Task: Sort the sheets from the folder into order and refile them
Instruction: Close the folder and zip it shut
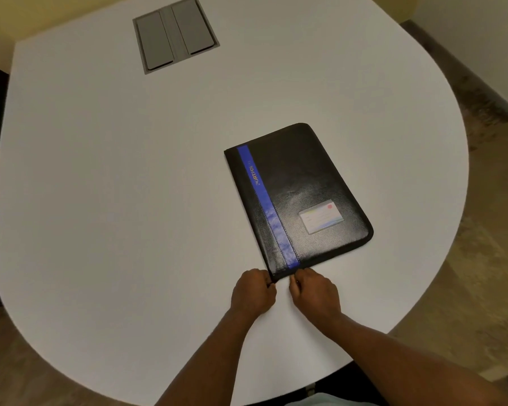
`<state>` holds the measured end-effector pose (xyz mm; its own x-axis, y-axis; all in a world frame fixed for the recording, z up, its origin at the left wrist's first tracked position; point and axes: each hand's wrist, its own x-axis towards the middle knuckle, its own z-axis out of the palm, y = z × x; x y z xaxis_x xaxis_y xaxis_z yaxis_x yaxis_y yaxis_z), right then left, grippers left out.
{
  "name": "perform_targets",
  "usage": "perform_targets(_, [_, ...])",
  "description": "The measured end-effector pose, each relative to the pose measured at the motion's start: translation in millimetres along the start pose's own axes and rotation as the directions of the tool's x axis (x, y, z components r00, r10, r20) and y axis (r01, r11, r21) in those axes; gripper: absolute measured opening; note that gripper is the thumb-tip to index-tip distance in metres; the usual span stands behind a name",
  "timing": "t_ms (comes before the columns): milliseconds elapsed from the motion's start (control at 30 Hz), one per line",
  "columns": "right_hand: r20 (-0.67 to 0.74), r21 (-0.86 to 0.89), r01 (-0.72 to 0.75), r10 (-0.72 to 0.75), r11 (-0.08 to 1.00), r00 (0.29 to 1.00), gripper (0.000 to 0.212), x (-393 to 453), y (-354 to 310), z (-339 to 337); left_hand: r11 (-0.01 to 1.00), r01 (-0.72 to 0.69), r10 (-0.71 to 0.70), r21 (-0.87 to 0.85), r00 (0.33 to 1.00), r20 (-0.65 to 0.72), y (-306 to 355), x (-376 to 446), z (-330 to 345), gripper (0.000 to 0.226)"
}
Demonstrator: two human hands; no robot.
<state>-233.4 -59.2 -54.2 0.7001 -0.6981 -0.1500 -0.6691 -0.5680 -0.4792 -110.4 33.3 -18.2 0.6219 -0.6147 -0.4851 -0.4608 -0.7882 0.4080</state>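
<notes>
We see a black leatherette folder (302,197) lying flat and closed on the white table (129,171), right of centre, turned slightly askew with its spine side to the left. A blue stripe (267,206) with gold "PORTFOLIO" lettering runs along it near the spine, and a clear card pocket (321,216) sits on the cover toward the near right corner. No sheets visible to us.

Office meeting room: white conference table (129,171), cable hatch (175,33).
</notes>
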Motion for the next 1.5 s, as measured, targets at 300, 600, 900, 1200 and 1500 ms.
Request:
perform_targets(300, [-0.008,-0.059,-0.057,0.056,0.997,0.998,0.025,10,17,-10,0.997,0.076,-0.076,0.03,0.997,-0.016,7,5,4,0.03])
perform_targets(600, [-0.083,-0.005,-0.205,0.203,0.979,0.976,0.025,18,48,-31,0.987,0.12,-0.129,0.108,0.989,0.078,8,12,0,0.03])
perform_targets(900, [-0.041,-0.052,-0.161,0.159,0.986,0.986,0.026,24,68,-42,0.984,0.048,0.019,0.17,0.928,-0.372,29,33,-17,0.068])
perform_targets(1200, [-0.144,-0.133,-0.039,0.019,0.99,0.989,0.02,26,74,-39,0.882,-0.223,0.327,0.415,0.924,-0.198,63,109,-3,0.081])
perform_targets(1500, [-0.333,-0.242,-0.026,-0.058,0.97,0.941,0.022,24,81,-38,0.874,-0.219,0.336,0.434,0.917,-0.215,64,120,14,0.079])
